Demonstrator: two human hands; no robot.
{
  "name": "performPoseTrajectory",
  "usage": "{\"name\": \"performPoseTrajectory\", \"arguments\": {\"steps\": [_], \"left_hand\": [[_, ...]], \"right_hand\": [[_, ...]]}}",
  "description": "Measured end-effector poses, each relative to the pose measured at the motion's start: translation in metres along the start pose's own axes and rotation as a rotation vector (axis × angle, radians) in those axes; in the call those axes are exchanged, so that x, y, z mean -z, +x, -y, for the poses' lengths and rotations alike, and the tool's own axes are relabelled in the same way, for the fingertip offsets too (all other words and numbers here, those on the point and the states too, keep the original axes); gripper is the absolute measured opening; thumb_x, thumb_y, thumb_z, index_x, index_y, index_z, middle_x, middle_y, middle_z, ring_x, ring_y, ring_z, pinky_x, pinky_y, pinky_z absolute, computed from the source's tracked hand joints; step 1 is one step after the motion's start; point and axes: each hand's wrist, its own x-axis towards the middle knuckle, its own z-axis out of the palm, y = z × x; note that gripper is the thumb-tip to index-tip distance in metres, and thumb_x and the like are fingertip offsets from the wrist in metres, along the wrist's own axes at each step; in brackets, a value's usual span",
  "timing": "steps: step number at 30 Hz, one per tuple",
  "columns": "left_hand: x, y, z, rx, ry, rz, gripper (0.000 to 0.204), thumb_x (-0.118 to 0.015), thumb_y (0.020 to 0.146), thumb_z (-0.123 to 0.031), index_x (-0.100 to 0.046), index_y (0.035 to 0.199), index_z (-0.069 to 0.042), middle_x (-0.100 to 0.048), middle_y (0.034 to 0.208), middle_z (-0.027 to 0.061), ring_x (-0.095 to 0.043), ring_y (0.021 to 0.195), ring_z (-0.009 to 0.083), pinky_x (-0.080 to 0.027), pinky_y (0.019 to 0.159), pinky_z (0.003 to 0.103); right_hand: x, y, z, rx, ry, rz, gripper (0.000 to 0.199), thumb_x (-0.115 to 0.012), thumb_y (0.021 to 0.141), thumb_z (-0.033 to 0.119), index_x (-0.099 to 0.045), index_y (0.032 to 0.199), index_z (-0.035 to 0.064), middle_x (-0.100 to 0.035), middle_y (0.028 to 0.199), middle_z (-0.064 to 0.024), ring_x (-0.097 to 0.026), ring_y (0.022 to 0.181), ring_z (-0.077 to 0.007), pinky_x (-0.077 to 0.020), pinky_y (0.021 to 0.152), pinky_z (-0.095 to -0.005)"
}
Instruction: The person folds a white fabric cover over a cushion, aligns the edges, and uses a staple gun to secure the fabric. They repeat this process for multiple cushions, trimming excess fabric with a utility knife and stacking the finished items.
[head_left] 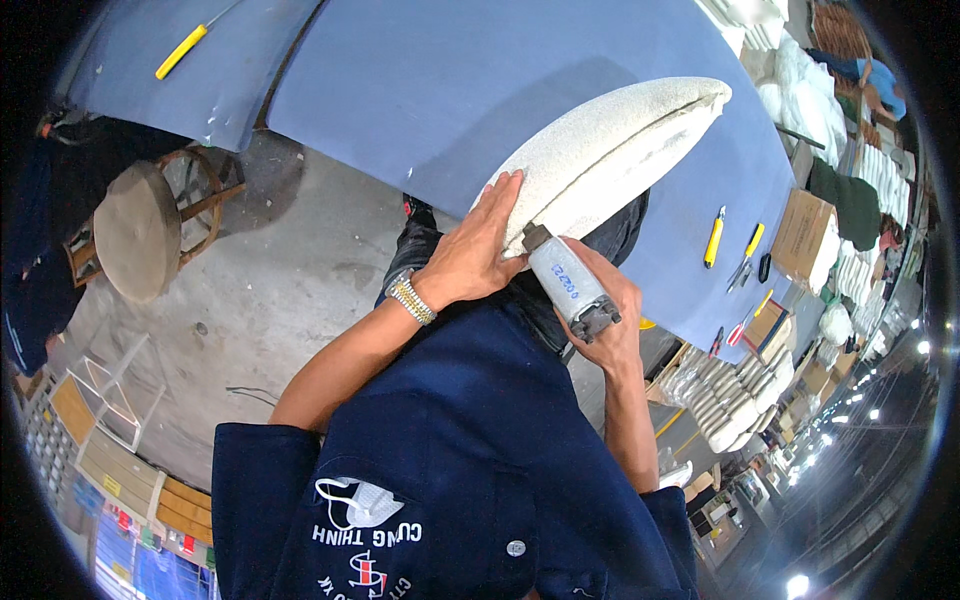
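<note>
A long cushion-like piece in cream textured fabric (pixel 580 140) leans over the near edge of the blue table, its open seam and paler underside turned toward me. My left hand (pixel 472 248) grips its near end, fingers laid along the fabric and thumb by the lower edge. Wrapped around a grey staple gun (pixel 565 278) is my right hand (pixel 612 305). The gun's nose meets or nearly meets the near end of the piece, just beside my left thumb. Whether its trigger is pressed is hidden.
On the blue table (pixel 400 80) lie a yellow cutter (pixel 714 238), yellow-handled scissors or pliers (pixel 745 258) and, far left, a yellow-handled screwdriver (pixel 182 52). A cardboard box (pixel 802 232) stands off the right edge. A round stool (pixel 138 232) is at left.
</note>
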Motion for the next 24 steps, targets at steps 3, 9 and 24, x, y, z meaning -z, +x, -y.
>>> {"name": "performPoseTrajectory", "arguments": {"steps": [3,9,24], "left_hand": [[0.000,-0.002,-0.001,0.027,-0.014,-0.004,0.114,-0.078,0.078,-0.005,-0.004,0.165,-0.007,-0.018,0.169,0.0237,-0.020,0.156,0.0377,-0.027,0.126,0.044],[-0.002,-0.007,-0.007,0.024,-0.013,-0.032,0.114,-0.076,0.076,-0.001,-0.005,0.165,-0.008,-0.020,0.168,0.0252,-0.021,0.155,0.0401,-0.027,0.126,0.045],[0.000,0.002,-0.005,0.028,0.081,-0.038,0.096,-0.070,0.088,-0.012,-0.010,0.162,0.005,-0.027,0.163,0.0318,-0.032,0.151,0.0411,-0.030,0.123,0.043]], "right_hand": [[0.003,0.001,-0.002,-0.026,0.031,0.051,0.058,-0.077,0.072,0.007,-0.066,0.128,-0.0001,-0.072,0.121,-0.0201,-0.072,0.108,-0.0367,-0.0563,0.094,-0.0394],[0.003,0.006,-0.005,-0.105,0.145,0.101,0.055,-0.078,0.074,0.008,-0.066,0.128,0.0030,-0.072,0.116,-0.0194,-0.072,0.104,-0.0374,-0.0555,0.090,-0.0384],[0.025,-0.043,-0.043,-0.520,0.511,-0.487,0.062,-0.085,0.071,0.004,-0.066,0.129,0.0047,-0.073,0.118,-0.0189,-0.071,0.111,-0.0265,-0.0526,0.098,-0.0369]]}}
